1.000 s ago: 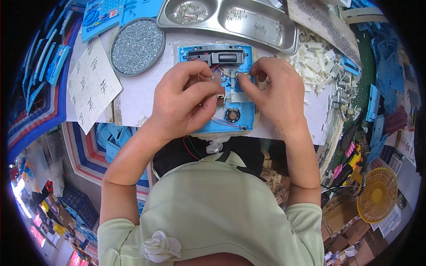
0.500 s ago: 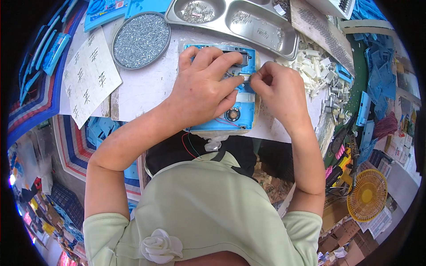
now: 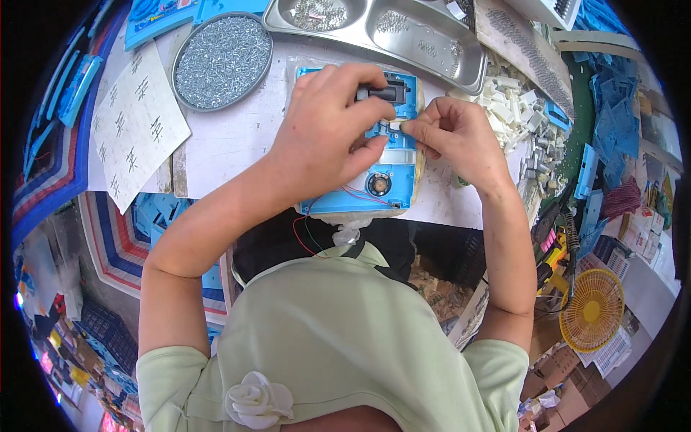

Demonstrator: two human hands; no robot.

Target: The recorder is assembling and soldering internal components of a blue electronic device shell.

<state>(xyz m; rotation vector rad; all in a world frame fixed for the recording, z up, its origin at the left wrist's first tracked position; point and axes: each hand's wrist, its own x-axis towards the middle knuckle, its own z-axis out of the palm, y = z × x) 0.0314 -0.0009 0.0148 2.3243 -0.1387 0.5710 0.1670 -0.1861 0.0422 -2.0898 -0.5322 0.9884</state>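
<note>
A blue plastic casing (image 3: 345,200) lies on the bench in front of me, with a round speaker (image 3: 379,184) and thin red wires in its near part. My left hand (image 3: 324,129) rests over its left side, fingers bent and apart, the fingertips close to a black part (image 3: 387,94) in the far half. At the casing's right edge my right hand (image 3: 457,137) pinches a small pale piece (image 3: 395,125), whose kind I cannot make out. That piece sits over the middle of the casing, just beside my left fingertips.
Beyond the casing stand a round dish of screws (image 3: 224,61) and a steel compartment tray (image 3: 425,54) with small metal parts. White plastic pieces (image 3: 507,108) are heaped at the right. A marked paper sheet (image 3: 140,122) lies at the left. A yellow round fan grille (image 3: 592,311) is low right.
My left fingers have lifted and spread, uncovering more of the black part. My right hand has shifted slightly, its pinched fingertips staying at the casing's middle. The whole view has moved slightly.
</note>
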